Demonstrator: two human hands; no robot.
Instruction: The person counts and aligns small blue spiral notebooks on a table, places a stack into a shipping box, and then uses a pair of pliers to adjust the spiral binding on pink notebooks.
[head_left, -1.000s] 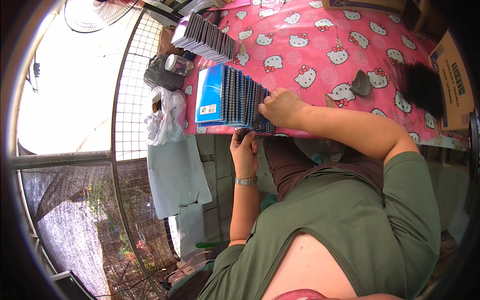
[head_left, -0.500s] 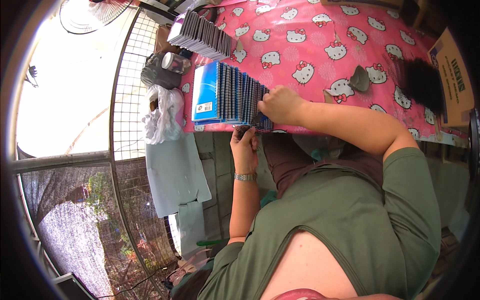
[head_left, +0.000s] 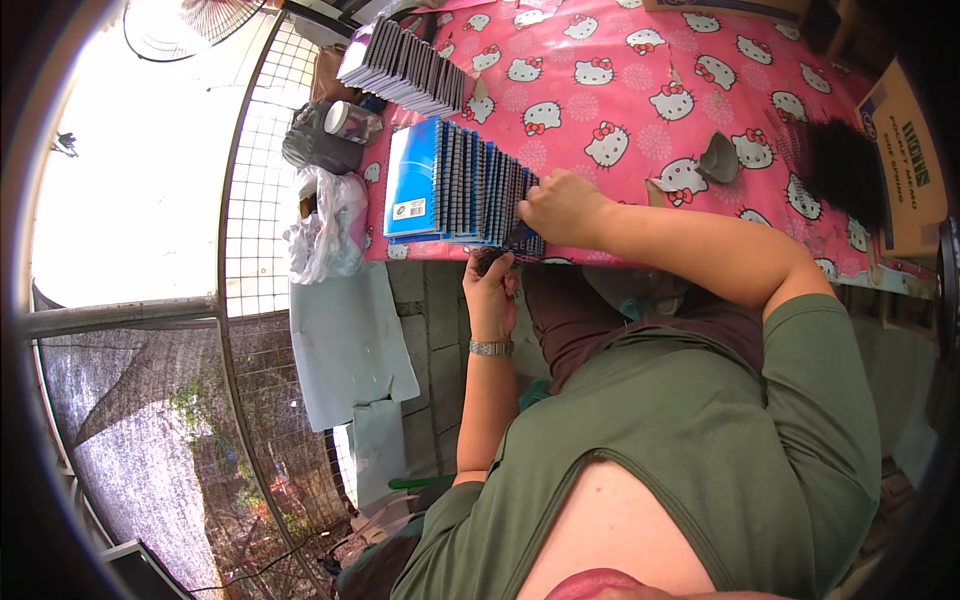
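Note:
A leaning row of blue-covered spiral notebooks [head_left: 411,175] lies near the table's front edge, dark wire bindings facing right. My right hand [head_left: 565,208] is closed at the right end of the row, knuckles up; its fingertips are turned away, so what they pinch does not show. Just below the table edge, my left hand [head_left: 488,287] has thumb and fingers closed on a dark wiry bundle [head_left: 487,262], right by the bottom corner of the last notebooks. Exactly what that bundle is stays too small to make out.
Behind stands another row of spiral notebooks [head_left: 400,70]. A clear jar [head_left: 352,122], a dark bag and a white plastic bag [head_left: 330,225] crowd the table's left side. A grey piece [head_left: 719,158], a black bristly heap [head_left: 842,170] and a carton [head_left: 905,160] are on the right.
Both hands keep nearly the same place. The view has shifted very slightly, and the notebooks stay in their row.

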